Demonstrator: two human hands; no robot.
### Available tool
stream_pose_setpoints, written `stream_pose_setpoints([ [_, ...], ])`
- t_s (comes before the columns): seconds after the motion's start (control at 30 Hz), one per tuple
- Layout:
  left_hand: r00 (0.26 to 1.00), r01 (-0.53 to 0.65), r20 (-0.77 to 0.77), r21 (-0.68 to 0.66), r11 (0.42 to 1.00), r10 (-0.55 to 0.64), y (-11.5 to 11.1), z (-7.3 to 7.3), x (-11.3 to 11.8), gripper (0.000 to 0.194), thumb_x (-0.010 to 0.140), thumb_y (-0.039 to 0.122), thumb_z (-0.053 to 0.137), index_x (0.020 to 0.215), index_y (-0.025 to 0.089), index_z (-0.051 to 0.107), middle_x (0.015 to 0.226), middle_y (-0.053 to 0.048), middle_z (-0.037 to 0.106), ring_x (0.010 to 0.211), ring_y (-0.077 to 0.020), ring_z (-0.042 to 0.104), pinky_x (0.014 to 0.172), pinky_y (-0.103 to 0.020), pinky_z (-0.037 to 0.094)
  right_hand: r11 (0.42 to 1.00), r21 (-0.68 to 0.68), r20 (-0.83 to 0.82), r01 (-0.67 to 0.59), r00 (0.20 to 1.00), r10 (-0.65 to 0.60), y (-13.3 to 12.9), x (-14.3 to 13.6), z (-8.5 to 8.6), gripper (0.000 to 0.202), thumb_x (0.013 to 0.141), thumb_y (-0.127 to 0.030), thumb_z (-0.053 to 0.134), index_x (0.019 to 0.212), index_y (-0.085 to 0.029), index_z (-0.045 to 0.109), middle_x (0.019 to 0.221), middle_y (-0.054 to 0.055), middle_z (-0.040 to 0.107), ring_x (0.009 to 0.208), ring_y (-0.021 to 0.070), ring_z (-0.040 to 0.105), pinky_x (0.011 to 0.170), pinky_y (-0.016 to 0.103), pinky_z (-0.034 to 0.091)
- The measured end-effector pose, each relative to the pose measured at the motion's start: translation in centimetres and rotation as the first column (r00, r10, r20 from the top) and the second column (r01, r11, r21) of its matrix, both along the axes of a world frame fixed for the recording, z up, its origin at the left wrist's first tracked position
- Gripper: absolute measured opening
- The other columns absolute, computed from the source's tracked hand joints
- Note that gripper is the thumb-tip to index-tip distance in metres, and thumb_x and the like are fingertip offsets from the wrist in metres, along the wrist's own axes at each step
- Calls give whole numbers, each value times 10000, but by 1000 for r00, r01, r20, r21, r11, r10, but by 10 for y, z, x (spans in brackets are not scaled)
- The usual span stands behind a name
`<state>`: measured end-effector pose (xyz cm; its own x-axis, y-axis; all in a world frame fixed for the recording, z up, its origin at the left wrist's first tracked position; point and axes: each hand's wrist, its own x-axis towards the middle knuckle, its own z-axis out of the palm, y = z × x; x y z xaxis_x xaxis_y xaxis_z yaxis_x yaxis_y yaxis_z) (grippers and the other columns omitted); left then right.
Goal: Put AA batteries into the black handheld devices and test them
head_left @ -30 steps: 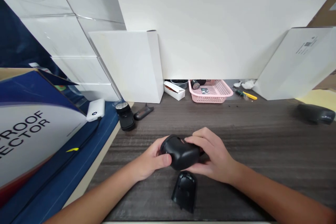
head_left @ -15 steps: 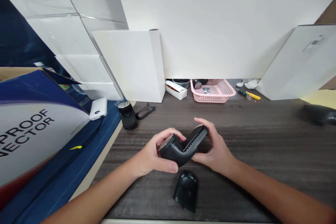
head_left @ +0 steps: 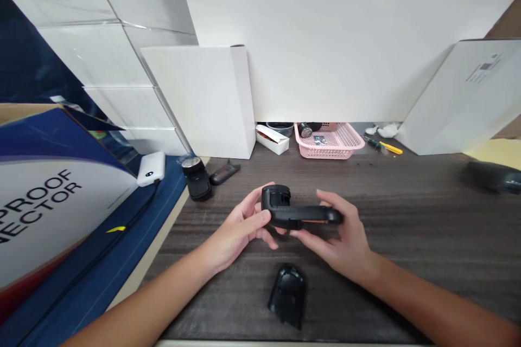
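Both hands hold a black fabric shaver (head_left: 309,214) above the table, its handle lying level and pointing right. My left hand (head_left: 240,225) grips the ribbed round head end, thumb pressed on the near side. Around the handle's far end closes my right hand (head_left: 345,230), with its thumb underneath near the middle. An orange-copper strip shows along a gap in the handle's near side. On the table just below lies a loose black curved cover (head_left: 288,294), hollow side up.
Left of the hands stand another black shaver body (head_left: 197,179) and a dark handle part (head_left: 224,172). Behind are a small white box (head_left: 274,141), a pink basket (head_left: 329,150) holding parts, and a yellow-handled tool (head_left: 391,148). A black object (head_left: 492,177) lies far right.
The shaver has been turned in the hands, from tilted with its metal face showing to level with its side showing. My left fingers have shifted on the head. The loose cover has stayed put.
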<state>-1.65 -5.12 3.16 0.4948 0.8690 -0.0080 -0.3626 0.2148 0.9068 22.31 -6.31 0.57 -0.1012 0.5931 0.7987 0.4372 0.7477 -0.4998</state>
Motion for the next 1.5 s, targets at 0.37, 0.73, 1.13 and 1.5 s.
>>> stream_pose_setpoints([
  [0.37, 979, -182, -93, -13, 983, 180, 0, 7, 4, 596, 942, 343, 772, 1470, 248, 513, 1271, -116, 678, 1071, -252, 683, 789, -357, 661, 962, -231, -34, -149, 989, 145, 6, 2, 5, 217, 942, -192, 764, 1145, -254, 718, 916, 3, 695, 793, 163, 658, 721, 294, 506],
  [0.73, 957, -16, -278, 220, 975, 78, 3, -16, -2, 952, 910, 405, 823, 1642, 321, 221, 1460, -131, 563, 1226, -248, 616, 1036, -374, 464, 989, -65, 144, -136, 979, 144, 3, 3, 12, 238, 965, -132, 694, 1180, -233, 686, 872, 14, 696, 765, 171, 606, 706, 324, 467],
  [1.13, 858, 228, -510, 267, 936, -64, -12, 6, 2, 890, 777, 345, 928, 1501, 287, 413, 1304, -80, 624, 1194, -259, 614, 1029, -381, 490, 961, 130, 279, -242, 939, 199, -9, 3, 15, 212, 1048, -332, 649, 1232, -229, 670, 804, 18, 678, 664, 153, 577, 672, 359, 401],
  [1.5, 927, 276, -302, 146, 950, -223, -11, -9, -5, 833, 912, 886, 397, 1090, 149, 740, 975, -114, 735, 1031, -276, 664, 1010, -392, 491, 964, 58, 267, -261, 934, 237, -7, 2, 23, 489, 1066, -428, 578, 1485, -181, 525, 776, 3, 606, 667, 174, 542, 662, 351, 394],
])
